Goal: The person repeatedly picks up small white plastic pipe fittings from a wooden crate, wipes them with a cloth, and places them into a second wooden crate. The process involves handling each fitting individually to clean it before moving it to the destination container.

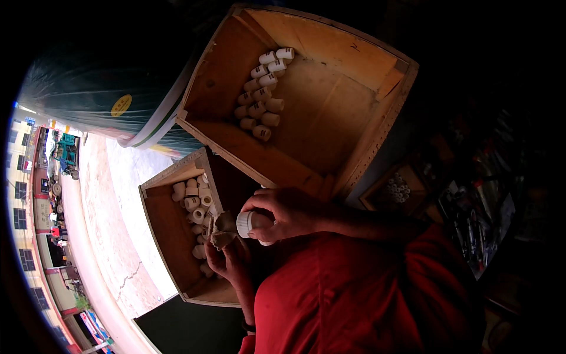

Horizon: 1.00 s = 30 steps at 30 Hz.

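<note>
My right hand is wrapped round a white cylindrical piece with a ribbed end, which points left. Just beside that end, my left hand pinches an irregular tan piece; its exact kind is unclear. Both hands are close together over the right side of a smaller wooden box. Inside that box, loose whitish hollow cylindrical pieces lie in a heap. Beyond my hands stands a larger wooden box, where similar pieces with dark marks sit in rows along its left side.
At right, a small wooden tray holds several small ring-shaped pieces. Tools and packets lie in the shade farther right. A dark plastic-wrapped bulk stands at upper left. Bright paving and buildings show on the left.
</note>
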Each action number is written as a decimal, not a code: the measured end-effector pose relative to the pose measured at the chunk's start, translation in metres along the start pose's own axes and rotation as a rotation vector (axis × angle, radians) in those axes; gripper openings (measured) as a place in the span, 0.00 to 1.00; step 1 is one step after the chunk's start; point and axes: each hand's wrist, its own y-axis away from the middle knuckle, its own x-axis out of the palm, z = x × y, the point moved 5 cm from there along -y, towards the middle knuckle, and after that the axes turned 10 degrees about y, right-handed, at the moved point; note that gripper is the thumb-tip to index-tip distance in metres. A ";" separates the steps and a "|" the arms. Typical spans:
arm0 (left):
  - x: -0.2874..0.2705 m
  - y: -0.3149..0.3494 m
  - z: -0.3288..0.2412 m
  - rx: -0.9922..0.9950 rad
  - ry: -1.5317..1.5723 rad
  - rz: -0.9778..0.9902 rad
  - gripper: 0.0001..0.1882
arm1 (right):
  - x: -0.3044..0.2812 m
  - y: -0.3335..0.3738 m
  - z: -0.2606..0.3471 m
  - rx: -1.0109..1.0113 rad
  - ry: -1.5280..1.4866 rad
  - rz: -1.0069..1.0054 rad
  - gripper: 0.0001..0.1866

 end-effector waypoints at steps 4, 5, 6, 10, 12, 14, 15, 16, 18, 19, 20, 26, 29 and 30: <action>-0.001 -0.003 0.002 0.043 -0.021 -0.024 0.09 | -0.001 0.000 0.002 0.015 -0.015 0.018 0.26; 0.000 -0.002 0.002 0.037 -0.012 -0.026 0.09 | -0.001 0.000 0.001 0.010 -0.011 0.017 0.26; 0.000 -0.002 0.001 0.031 -0.002 -0.028 0.09 | -0.001 0.000 0.000 0.006 -0.007 0.016 0.26; 0.004 -0.002 -0.001 0.044 -0.004 -0.022 0.09 | -0.001 0.000 0.001 0.004 -0.004 0.014 0.26; 0.006 -0.002 -0.002 0.047 -0.001 -0.021 0.10 | -0.002 0.000 0.001 0.010 0.001 0.016 0.26; 0.005 -0.003 -0.002 0.062 -0.024 -0.006 0.10 | -0.003 -0.001 0.002 0.018 0.000 0.024 0.26; 0.004 -0.003 -0.002 0.069 -0.035 0.001 0.10 | -0.003 -0.001 0.003 0.023 -0.003 0.031 0.26; 0.003 -0.003 -0.001 0.071 -0.039 -0.008 0.10 | -0.004 0.000 0.003 0.027 -0.004 0.036 0.26; 0.001 -0.002 0.001 0.075 -0.045 -0.026 0.10 | -0.002 0.000 0.002 0.014 0.001 0.029 0.26; 0.001 -0.003 0.002 0.061 -0.050 -0.031 0.10 | -0.003 0.000 0.001 0.009 0.002 0.023 0.26; 0.000 -0.003 0.003 0.047 -0.056 -0.036 0.10 | -0.003 0.000 0.000 0.012 -0.008 0.026 0.27; 0.004 0.000 0.001 -0.083 0.041 -0.019 0.05 | -0.004 -0.001 0.000 0.030 -0.030 0.036 0.27; 0.006 -0.002 0.002 -0.060 0.057 -0.015 0.05 | -0.004 0.000 -0.001 0.028 -0.034 0.027 0.27; 0.008 -0.002 0.000 -0.049 0.064 -0.015 0.05 | -0.005 0.000 0.000 0.027 -0.033 0.024 0.27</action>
